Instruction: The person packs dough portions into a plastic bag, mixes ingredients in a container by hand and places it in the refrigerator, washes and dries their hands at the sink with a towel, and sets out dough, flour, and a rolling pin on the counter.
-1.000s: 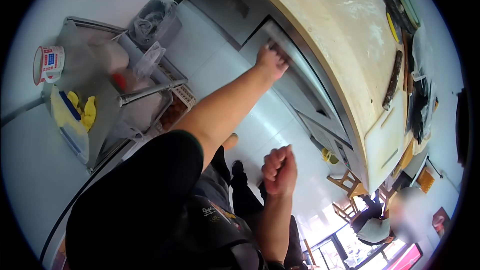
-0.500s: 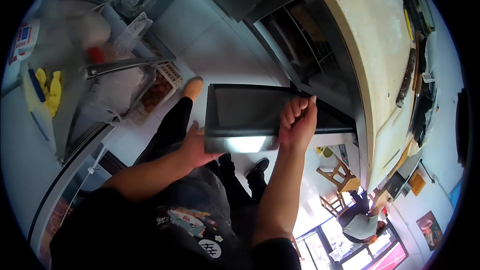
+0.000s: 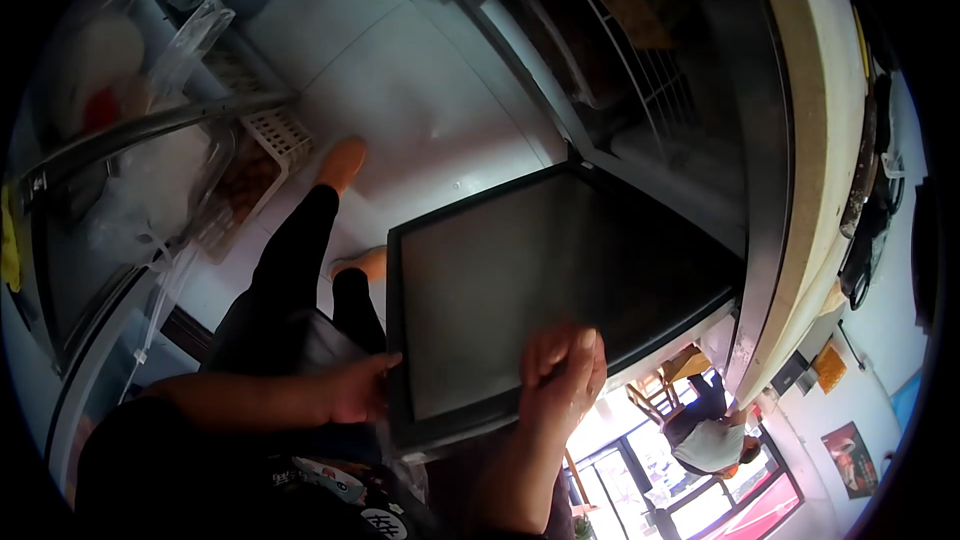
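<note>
A metal cabinet door [image 3: 490,280] with a black rim stands swung open, its inner face toward me. My left hand [image 3: 362,388] is at the door's outer edge, fingers behind it and mostly hidden. In front of the door's lower part is my right hand [image 3: 565,370], fingers curled into a fist; what it holds, if anything, is hidden. Beyond the hinge the dark cabinet interior [image 3: 640,90] shows wire racks and a brown item on them.
The pale worktop [image 3: 835,120] runs along the right above the cabinet. At left are a metal rack [image 3: 170,122] with plastic bags and a crate [image 3: 280,135] of brown round items. A person [image 3: 712,440] bends near a wooden stool [image 3: 655,395] at lower right.
The cabinet was closed at first, with my left hand at its front. The door has since swung wide toward me, and the inside shows. My right fist has moved lower in view.
</note>
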Available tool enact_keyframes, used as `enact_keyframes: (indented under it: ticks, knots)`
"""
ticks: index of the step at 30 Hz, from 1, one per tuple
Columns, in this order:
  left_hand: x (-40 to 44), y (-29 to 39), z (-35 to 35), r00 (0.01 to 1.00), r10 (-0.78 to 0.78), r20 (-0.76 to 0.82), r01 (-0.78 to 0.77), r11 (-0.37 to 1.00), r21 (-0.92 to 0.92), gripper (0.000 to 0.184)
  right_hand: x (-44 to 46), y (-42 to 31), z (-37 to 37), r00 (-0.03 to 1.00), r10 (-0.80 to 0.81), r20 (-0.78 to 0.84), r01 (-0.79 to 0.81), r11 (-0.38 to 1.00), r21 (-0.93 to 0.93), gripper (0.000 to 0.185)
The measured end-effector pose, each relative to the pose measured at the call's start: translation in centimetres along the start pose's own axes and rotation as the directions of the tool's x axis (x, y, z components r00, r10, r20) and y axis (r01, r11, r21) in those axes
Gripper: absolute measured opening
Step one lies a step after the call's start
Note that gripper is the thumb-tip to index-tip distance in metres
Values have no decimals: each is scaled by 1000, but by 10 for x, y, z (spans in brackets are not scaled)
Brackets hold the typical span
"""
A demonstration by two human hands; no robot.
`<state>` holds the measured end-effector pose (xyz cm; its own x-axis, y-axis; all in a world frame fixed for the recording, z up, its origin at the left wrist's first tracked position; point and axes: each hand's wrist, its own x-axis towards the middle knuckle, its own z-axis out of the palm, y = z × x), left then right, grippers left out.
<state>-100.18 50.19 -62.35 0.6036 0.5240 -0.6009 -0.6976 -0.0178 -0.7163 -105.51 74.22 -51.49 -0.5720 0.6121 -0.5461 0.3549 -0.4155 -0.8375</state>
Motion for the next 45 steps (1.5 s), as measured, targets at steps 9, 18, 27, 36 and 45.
enact_keyframes:
  ticks: [9, 18, 27, 36, 45]
  knots:
    - [30, 0, 0, 973, -230, 36, 211, 938, 275, 52, -22, 14, -39, 997, -34, -70, 31, 999, -45, 39]
    - [39, 172, 49, 893, 451, -2, -325, 647, 690, 44, -17, 25, -56, 957, -50, -285, 42, 999, -32, 41]
    - [73, 361, 234, 599, 788, 144, -661, 386, 643, 47, 110, 120, 0, 925, 81, -372, 29, 960, 279, 37]
    - [149, 469, 327, 420, 877, 233, -773, 211, 599, 44, 260, 198, -15, 986, 87, -145, -43, 958, 283, 36]
    - [189, 508, 362, 303, 906, 297, -801, 73, 595, 36, 329, 243, -46, 984, 124, -127, -88, 962, 259, 35]
